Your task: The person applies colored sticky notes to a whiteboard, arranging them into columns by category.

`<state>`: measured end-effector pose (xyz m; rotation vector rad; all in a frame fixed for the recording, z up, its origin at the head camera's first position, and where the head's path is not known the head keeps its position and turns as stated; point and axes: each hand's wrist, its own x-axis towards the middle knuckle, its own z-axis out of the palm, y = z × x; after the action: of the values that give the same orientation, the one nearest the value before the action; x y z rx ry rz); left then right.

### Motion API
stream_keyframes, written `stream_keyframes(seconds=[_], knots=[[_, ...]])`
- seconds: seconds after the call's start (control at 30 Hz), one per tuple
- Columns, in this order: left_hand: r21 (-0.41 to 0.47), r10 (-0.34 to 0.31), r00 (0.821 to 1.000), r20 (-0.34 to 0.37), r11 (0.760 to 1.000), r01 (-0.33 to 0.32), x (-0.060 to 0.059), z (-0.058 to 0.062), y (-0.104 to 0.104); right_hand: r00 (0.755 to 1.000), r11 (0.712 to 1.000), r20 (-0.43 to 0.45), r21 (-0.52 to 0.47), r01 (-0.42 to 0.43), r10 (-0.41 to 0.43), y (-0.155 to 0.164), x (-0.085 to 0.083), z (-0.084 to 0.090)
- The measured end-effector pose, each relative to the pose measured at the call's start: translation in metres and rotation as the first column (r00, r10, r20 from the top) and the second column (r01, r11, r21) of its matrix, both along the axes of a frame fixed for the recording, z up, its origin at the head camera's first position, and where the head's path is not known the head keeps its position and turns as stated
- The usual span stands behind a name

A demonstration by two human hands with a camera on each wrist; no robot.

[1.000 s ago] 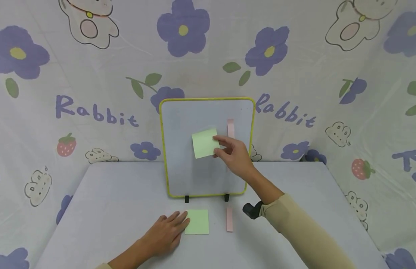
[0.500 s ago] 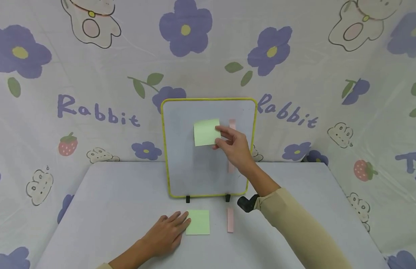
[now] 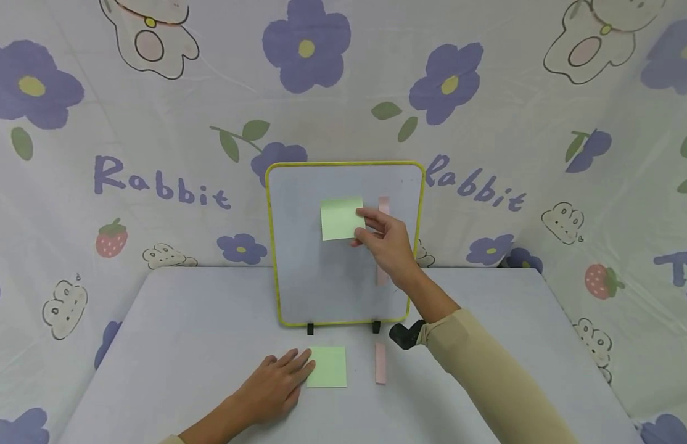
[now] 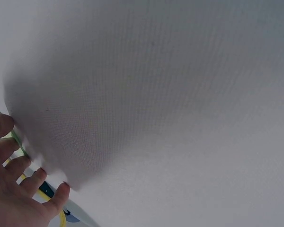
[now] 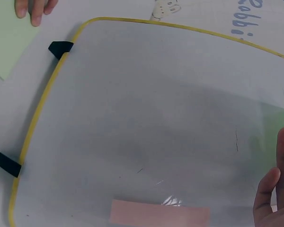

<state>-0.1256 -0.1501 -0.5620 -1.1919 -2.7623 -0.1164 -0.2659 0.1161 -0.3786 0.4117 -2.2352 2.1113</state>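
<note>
The right hand (image 3: 389, 243) pinches the note (image 3: 339, 219) by its right edge; the left hand (image 3: 272, 390), outstretched, touches the pad (image 3: 330, 369) along its left.

The cloth (image 3: 343, 123) bears "Rabbit" (image 3: 160, 185) twice in purple, once at left, once at right. Farther right, the head view's edge cuts off more purple letters (image 3: 672, 261).
</note>
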Motion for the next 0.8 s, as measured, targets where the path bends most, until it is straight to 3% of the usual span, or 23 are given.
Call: stream_keyframes(seconds=[0.57, 0.8], knots=[[0.017, 0.008, 1.0, 0.028, 1.0, -0.009, 0.0046, 0.0042, 0.0016, 0.999, 1.0, 0.039, -0.014, 0.026, -0.026, -0.0026, 0.0019, -0.0007], [0.031, -0.017, 1.0, -0.01, 0.999, 0.017, 0.002, 0.0009, 0.0002, 0.998, 0.999, 0.054, 0.003, 0.037, -0.037, -0.0039, 0.0038, -0.0003]])
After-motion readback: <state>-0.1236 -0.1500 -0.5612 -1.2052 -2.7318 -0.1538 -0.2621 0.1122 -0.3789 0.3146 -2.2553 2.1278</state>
